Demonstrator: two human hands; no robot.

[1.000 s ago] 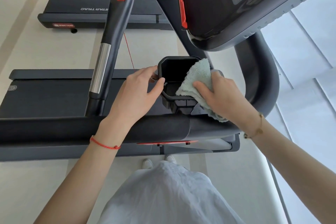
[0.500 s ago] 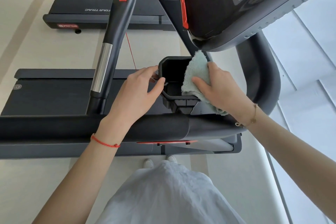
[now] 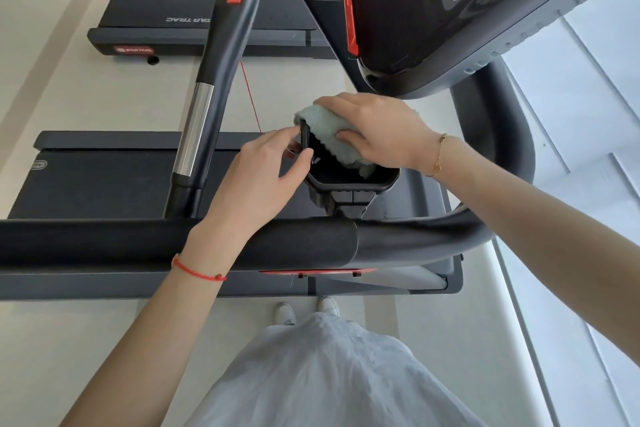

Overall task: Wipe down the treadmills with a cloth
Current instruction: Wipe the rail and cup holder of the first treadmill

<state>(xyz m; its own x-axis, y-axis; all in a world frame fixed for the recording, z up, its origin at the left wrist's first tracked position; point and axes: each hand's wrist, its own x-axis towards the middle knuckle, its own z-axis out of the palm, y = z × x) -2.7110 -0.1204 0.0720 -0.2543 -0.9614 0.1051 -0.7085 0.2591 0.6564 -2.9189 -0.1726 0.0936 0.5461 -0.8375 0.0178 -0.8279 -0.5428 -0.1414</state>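
Observation:
A black cup holder (image 3: 349, 184) juts from the treadmill's front handlebar (image 3: 277, 243), below the dark console (image 3: 450, 10). My right hand (image 3: 377, 128) presses a pale green cloth (image 3: 329, 135) over the holder's far rim, and part of the cloth hangs down inside it. My left hand (image 3: 263, 173) pinches the holder's left wall between thumb and fingers. The far rim is hidden under the cloth.
A side handrail (image 3: 221, 62) with a chrome band and a red pad rises at the left. The treadmill belt (image 3: 104, 184) lies below it, and a second treadmill (image 3: 194, 10) stands beyond. My feet and pale skirt (image 3: 311, 374) are on the light floor.
My right hand has slid the cloth from the holder's right side up and left onto its far rim. The left hand keeps its hold on the left wall.

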